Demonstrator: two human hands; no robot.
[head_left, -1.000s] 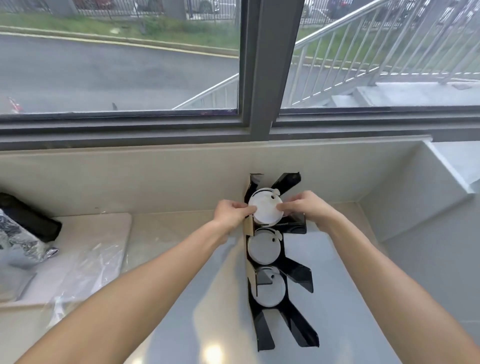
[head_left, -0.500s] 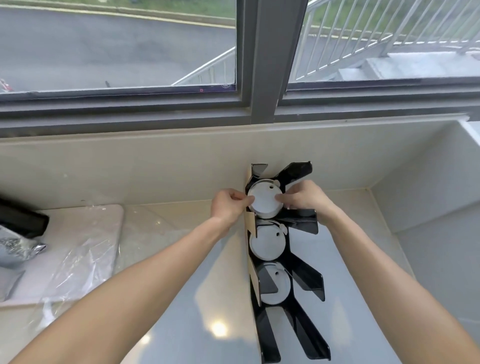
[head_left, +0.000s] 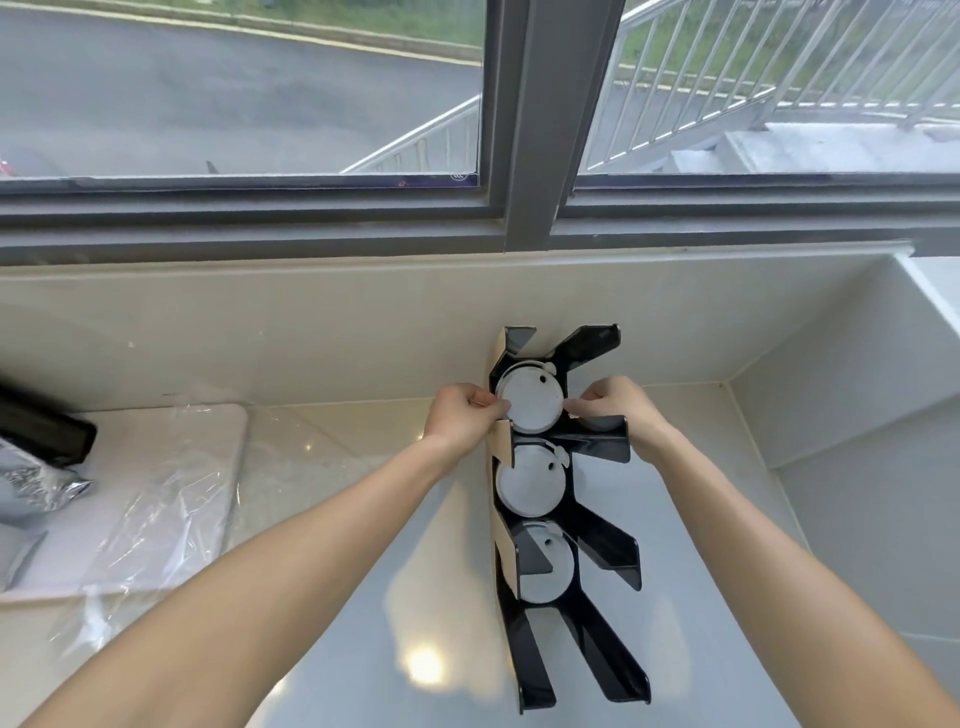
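A black cardboard cup carrier (head_left: 602, 551) with splayed flaps lies lengthwise on the pale counter, its far end against the wall. Three white lidded cups sit in a row in it. My left hand (head_left: 465, 418) pinches the left rim of the far cup lid (head_left: 530, 402), and my right hand (head_left: 618, 408) pinches its right rim. The middle cup lid (head_left: 530, 483) and the near cup lid (head_left: 548, 571) are untouched; a black flap partly covers the near one.
A white board (head_left: 130, 467) covered with clear plastic wrap lies at the left, with a crumpled foil bag (head_left: 36, 483) and a black object (head_left: 41, 431) beside it. A window sill runs behind. A white wall encloses the counter's right side.
The camera view has shifted slightly, so the carrier appears a little lower and larger. Both hands stay pinched on the far cup lid, with no clear movement of the cup.
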